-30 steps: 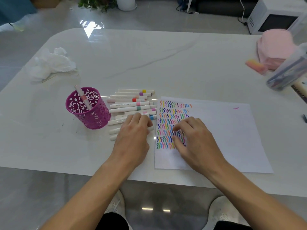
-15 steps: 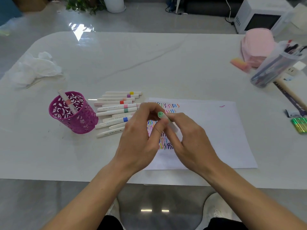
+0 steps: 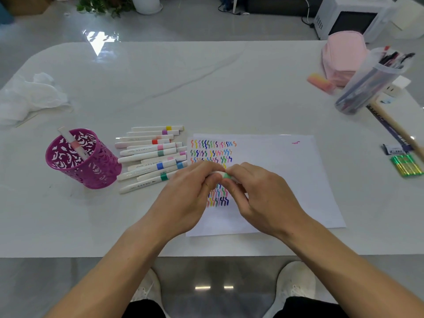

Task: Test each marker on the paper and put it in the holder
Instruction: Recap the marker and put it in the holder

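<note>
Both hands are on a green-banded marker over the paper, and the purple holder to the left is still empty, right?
Not quite. The purple holder is not empty: the head view shows one pink-banded marker leaning inside it. The rest holds: the left hand and right hand hold a green-banded marker over the paper.

A large white table point(image 3: 206, 83) with rounded far corners and faint grey veins filled most of the view. Its glossy top caught a bright patch of light near the far left corner. Beyond it lay a pale, shiny grey floor point(image 3: 206, 24), also reflecting light. At the far left stood a green plant point(image 3: 101, 5) beside a white pot point(image 3: 146, 4). At the far right a white microwave point(image 3: 344, 17) sat on the floor, with dark cables point(image 3: 307, 10) trailing just left of it. Near the bottom edge, the floor under the table showed two small bright reflections.
</note>
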Demonstrator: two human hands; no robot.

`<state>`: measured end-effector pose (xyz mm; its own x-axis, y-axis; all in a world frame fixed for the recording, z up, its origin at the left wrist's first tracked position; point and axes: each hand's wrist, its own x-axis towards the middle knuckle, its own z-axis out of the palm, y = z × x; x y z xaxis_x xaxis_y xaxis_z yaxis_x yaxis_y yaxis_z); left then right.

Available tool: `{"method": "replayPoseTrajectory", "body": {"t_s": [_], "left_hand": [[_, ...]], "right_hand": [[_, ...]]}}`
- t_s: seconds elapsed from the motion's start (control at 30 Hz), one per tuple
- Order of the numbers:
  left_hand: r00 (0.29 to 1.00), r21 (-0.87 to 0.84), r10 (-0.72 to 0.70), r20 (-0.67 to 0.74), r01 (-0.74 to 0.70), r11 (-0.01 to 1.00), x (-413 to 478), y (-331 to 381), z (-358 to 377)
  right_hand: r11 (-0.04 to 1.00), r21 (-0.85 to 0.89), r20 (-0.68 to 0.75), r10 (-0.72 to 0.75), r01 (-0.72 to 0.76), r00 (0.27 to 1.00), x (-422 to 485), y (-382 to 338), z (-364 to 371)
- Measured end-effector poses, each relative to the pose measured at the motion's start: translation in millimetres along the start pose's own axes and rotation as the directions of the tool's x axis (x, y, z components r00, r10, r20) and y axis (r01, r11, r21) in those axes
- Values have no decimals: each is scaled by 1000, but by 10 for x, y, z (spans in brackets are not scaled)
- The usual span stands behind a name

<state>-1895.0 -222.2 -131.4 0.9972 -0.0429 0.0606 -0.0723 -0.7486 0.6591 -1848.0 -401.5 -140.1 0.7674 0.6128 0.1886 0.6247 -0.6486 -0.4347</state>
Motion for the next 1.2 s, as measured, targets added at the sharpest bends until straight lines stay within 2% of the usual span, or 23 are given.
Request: {"method": "replayPoseTrajectory", "body": {"t_s": [0.1, 0.23, 0.47, 1.2], "left_hand": [[996, -77, -48, 76, 53, 996, 26, -27, -11], [986, -84, -62, 156, 75, 994, 33, -34, -24], [994, -144, -93, 51, 99, 985, 45, 26, -10], [982, -203, -186, 29, 188, 961, 54, 33, 6]], "right_hand": [[1000, -22, 46, -21, 22, 999, -10, 34, -18], [995, -89, 97, -45, 54, 994, -24, 54, -24], [986, -152, -49, -82, 74, 995, -10, 25, -6], [993, -116, -3, -24, 23, 1000, 6, 23, 25]]}}
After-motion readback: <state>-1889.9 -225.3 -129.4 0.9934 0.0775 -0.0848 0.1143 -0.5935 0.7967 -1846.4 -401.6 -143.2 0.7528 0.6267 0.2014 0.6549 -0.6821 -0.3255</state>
